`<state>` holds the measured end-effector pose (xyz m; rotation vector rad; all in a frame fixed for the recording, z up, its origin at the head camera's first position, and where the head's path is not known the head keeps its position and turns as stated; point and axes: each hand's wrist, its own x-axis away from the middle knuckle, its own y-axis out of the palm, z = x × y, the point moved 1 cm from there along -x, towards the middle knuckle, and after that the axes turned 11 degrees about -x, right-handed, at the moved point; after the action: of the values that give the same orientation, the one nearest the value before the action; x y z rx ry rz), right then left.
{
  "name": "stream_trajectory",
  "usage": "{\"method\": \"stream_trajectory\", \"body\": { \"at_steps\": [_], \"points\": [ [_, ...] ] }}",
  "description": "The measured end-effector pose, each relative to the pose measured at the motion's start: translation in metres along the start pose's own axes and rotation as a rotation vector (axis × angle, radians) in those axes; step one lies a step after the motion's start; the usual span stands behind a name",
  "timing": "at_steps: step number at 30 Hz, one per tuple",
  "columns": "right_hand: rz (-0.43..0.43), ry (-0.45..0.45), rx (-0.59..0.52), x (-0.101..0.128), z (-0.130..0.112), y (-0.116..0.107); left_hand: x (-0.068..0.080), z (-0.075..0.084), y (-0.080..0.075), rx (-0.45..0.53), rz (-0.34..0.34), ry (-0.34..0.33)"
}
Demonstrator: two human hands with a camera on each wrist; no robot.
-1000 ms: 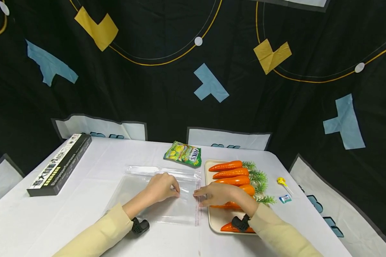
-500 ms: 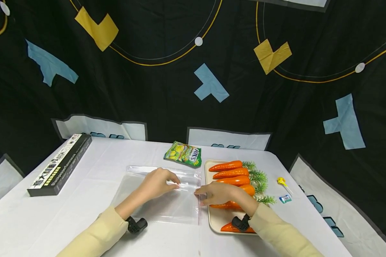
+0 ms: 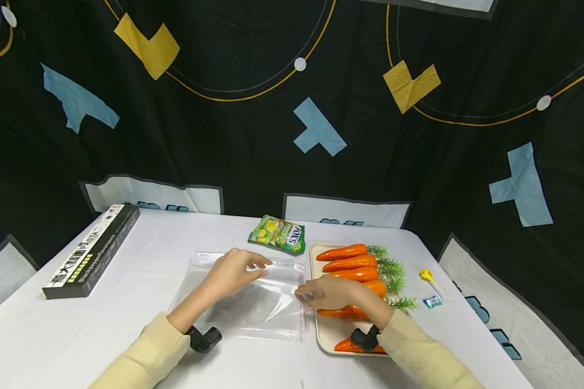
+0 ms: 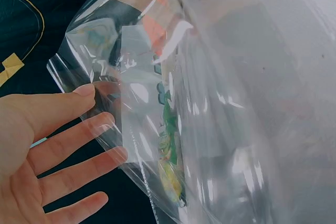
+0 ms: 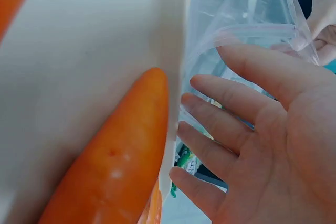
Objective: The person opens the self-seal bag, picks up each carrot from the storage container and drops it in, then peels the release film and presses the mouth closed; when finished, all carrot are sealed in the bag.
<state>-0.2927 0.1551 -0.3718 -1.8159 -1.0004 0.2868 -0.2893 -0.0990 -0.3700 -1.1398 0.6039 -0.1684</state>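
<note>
A clear zip bag (image 3: 253, 319) lies on the white table, its mouth toward the tray. My left hand (image 3: 231, 273) pinches the upper film near the mouth between thumb and index finger, raising it. In the left wrist view the raised film (image 4: 139, 93) tents up, with the other fingers spread beside it. My right hand (image 3: 328, 294) reaches over the tray (image 3: 323, 335), fingertips at the bag's mouth. From the right wrist, its fingers are fairly straight, with the thumb at the zip strip (image 5: 257, 31). Orange carrots (image 3: 347, 252) with green tops lie on the tray; one carrot (image 5: 115, 150) sits below this hand.
A black pasta box (image 3: 92, 251) lies at the left of the table. Behind the bag is a green Fox's candy packet (image 3: 277, 234). Right of the tray are a yellow lollipop (image 3: 427, 275) and a small blue-and-white wrapped candy (image 3: 432, 302). A black curtain (image 3: 253, 151) hangs behind.
My left hand has moved back and slightly left, lifting the bag's upper film higher. The right hand has stayed almost in place at the mouth.
</note>
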Motion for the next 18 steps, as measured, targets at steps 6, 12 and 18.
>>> {"method": "stream_trajectory", "body": {
  "at_steps": [6, 12, 18],
  "points": [
    [0.031, -0.037, -0.058, 0.007, 0.003, -0.005, 0.000, 0.000, -0.001, -0.004, 0.007, -0.010],
    [0.090, -0.067, -0.068, 0.020, 0.008, -0.020, 0.000, 0.000, -0.003, -0.010, 0.043, 0.002],
    [0.170, -0.009, -0.140, 0.033, 0.017, -0.037, 0.000, 0.000, -0.004, -0.004, 0.045, 0.005]
  ]
}}
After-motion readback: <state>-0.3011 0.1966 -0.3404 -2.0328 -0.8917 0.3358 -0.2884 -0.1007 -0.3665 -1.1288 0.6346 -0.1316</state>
